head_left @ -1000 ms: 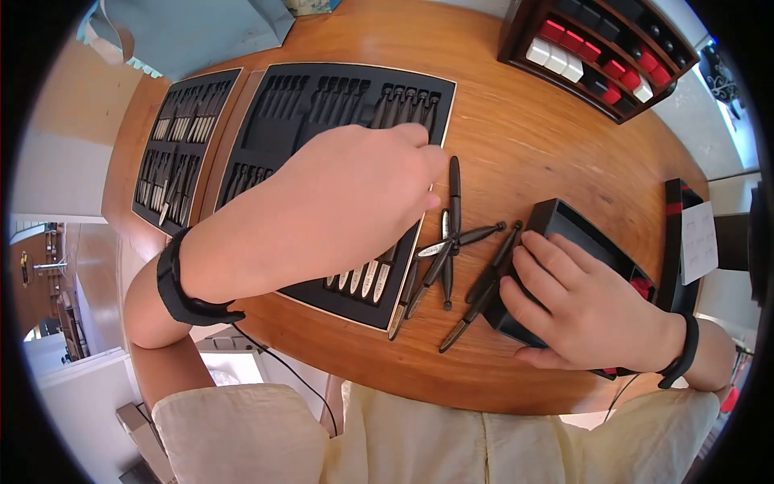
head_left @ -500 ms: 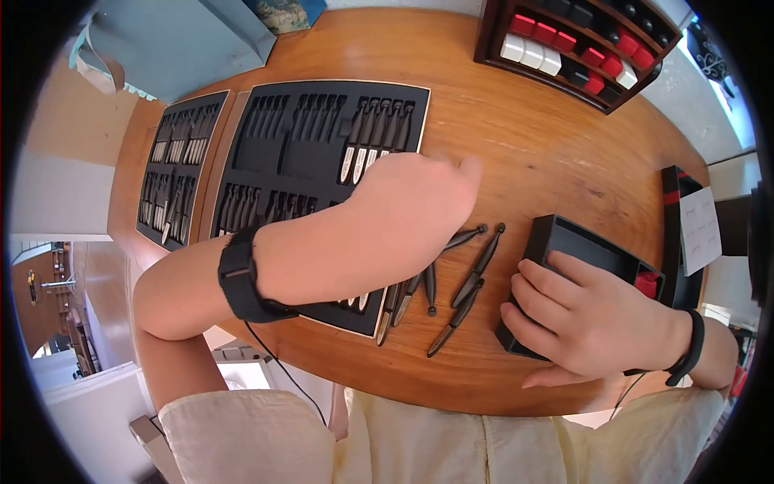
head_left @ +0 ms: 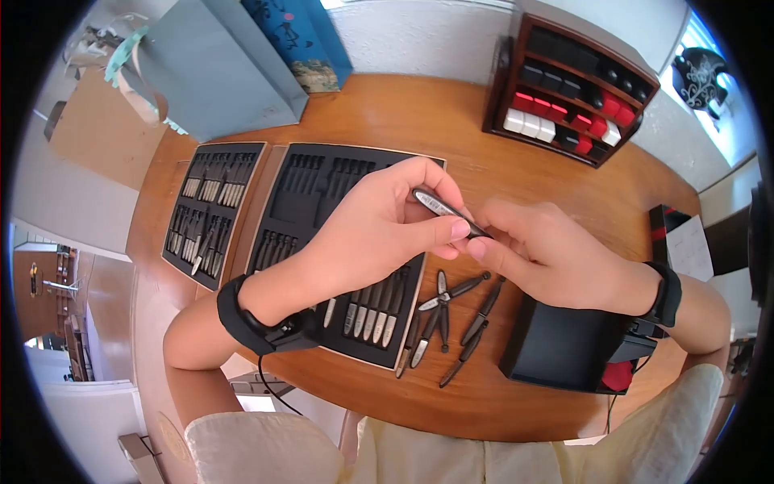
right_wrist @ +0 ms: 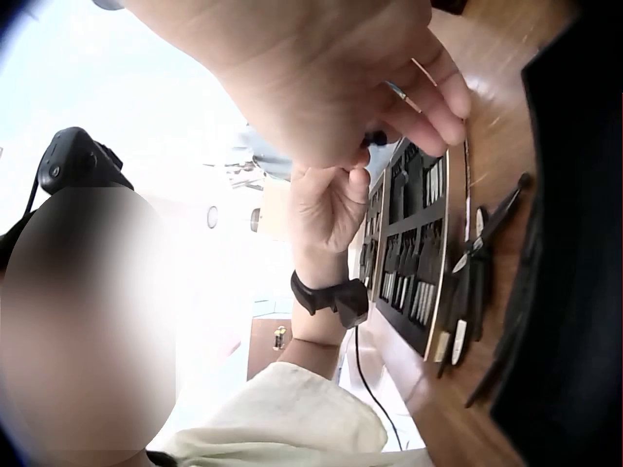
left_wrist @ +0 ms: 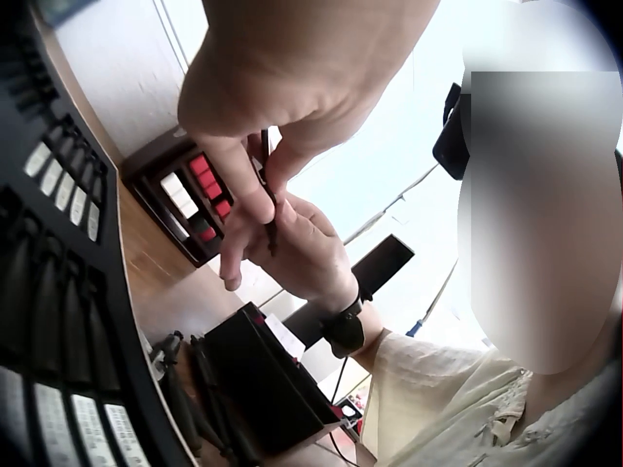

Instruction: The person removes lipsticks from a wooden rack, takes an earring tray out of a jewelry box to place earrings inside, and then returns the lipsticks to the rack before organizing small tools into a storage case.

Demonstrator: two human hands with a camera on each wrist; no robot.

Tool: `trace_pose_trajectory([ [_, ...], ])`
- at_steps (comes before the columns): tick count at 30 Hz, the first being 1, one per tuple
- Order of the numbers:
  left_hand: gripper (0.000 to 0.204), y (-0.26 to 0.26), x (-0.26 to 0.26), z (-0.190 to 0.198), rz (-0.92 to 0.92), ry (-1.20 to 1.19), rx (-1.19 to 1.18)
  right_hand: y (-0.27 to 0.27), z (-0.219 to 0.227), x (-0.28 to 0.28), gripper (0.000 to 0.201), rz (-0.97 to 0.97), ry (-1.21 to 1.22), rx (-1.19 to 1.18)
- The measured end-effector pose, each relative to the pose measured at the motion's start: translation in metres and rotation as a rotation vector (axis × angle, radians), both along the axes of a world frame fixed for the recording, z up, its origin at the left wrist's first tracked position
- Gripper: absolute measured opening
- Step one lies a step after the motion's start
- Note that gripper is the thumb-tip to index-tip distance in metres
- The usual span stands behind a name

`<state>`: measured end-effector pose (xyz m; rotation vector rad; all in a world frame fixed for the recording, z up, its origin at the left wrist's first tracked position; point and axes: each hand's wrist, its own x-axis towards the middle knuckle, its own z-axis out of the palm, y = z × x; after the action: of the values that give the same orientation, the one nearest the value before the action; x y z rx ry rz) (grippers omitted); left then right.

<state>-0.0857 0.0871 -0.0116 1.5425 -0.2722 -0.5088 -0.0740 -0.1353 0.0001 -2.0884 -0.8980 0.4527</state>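
Note:
My left hand holds a dark pen-shaped stick between thumb and fingers, its silver labelled end pointing up and left. At the stick's other end my right hand pinches with thumb and forefinger; the fingers hide that tip. Both hands meet above the table, over the right edge of a black slotted tray. Rows of similar sticks lie in the tray. Several loose sticks lie crossed on the wood below the hands. A black box with something red inside stands under my right wrist.
A second, smaller tray of sticks lies at the left. Paper bags stand behind it. A wooden rack with red, white and black blocks is at the back right. Another black box with a white card lies far right.
My left hand has moved from the tray to above the table, now with a stick in its fingers. My right hand has left the black box and come up to the stick.

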Motion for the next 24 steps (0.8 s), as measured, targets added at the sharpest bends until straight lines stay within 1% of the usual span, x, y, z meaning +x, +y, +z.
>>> trace_pose_trajectory([
  [1, 0.021, 0.007, -0.001, 0.001, 0.014, -0.008, 0.003, 0.006, -0.002, 0.004, 0.023, 0.014, -0.008, 0.003],
  [3, 0.018, 0.023, -0.004, -0.002, 0.092, -0.038, -0.048, 0.021, -0.011, 0.012, 0.025, -0.008, 0.257, 0.137],
  [4, 0.017, 0.035, -0.002, -0.003, 0.095, -0.064, -0.043, 0.029, -0.011, 0.017, 0.025, 0.012, 0.259, 0.133],
  [5, 0.017, 0.046, -0.001, -0.004, 0.116, -0.166, 0.002, 0.037, -0.011, 0.025, 0.027, 0.012, 0.350, 0.160],
  [6, 0.018, 0.053, -0.002, 0.003, 0.133, -0.360, 0.222, 0.045, -0.009, 0.033, 0.030, 0.009, 0.441, 0.185],
  [7, 0.019, 0.060, -0.003, 0.010, 0.145, -0.551, 0.446, 0.053, -0.008, 0.046, 0.030, 0.023, 0.440, 0.180],
  [8, 0.019, 0.069, 0.000, 0.011, 0.157, -0.550, 0.448, 0.060, -0.007, 0.063, 0.031, 0.117, 0.506, 0.144],
  [9, 0.022, 0.079, 0.005, 0.011, 0.089, -0.973, 0.625, 0.067, -0.006, 0.076, 0.033, 0.209, 0.572, 0.107],
  [10, 0.024, 0.088, 0.008, 0.011, 0.008, -1.396, 0.798, 0.076, -0.003, 0.084, 0.033, 0.208, 0.692, 0.149],
  [11, 0.024, 0.096, 0.009, 0.010, 0.014, -1.394, 0.800, 0.085, -0.002, 0.091, 0.033, 0.213, 0.693, 0.145],
  [13, 0.031, 0.108, 0.010, 0.006, -0.026, -1.640, 0.962, 0.103, -0.002, 0.104, 0.035, 0.241, 0.706, 0.071],
  [14, 0.032, 0.110, 0.009, 0.004, -0.021, -1.669, 1.007, 0.111, -0.003, 0.106, 0.034, 0.167, 0.482, -0.040],
  [15, 0.032, 0.111, 0.008, 0.000, -0.021, -1.669, 1.007, 0.115, -0.009, 0.108, 0.034, 0.167, 0.481, -0.041],
  [17, 0.034, 0.110, 0.003, -0.011, -0.061, -1.604, 1.157, 0.121, -0.026, 0.111, 0.025, 0.045, -0.088, -0.049],
  [18, 0.036, 0.107, 0.001, -0.015, -0.091, -1.625, 1.179, 0.120, -0.034, 0.114, 0.025, 0.033, -0.092, -0.052],
  [20, 0.038, 0.101, -0.004, -0.027, -0.094, -1.607, 1.312, 0.115, -0.043, 0.121, 0.016, 0.161, -0.267, -0.026],
  [21, 0.038, 0.097, -0.007, -0.032, -0.107, -1.584, 1.394, 0.113, -0.046, 0.120, 0.016, 0.154, -0.272, -0.036],
  [23, 0.039, 0.093, -0.009, -0.040, -0.116, -1.586, 1.402, 0.109, -0.054, 0.115, 0.013, 0.270, -0.525, 0.051],
  [24, 0.037, 0.091, -0.009, -0.043, -0.106, -1.588, 1.427, 0.108, -0.049, 0.107, 0.015, 0.270, -0.536, -0.039],
])
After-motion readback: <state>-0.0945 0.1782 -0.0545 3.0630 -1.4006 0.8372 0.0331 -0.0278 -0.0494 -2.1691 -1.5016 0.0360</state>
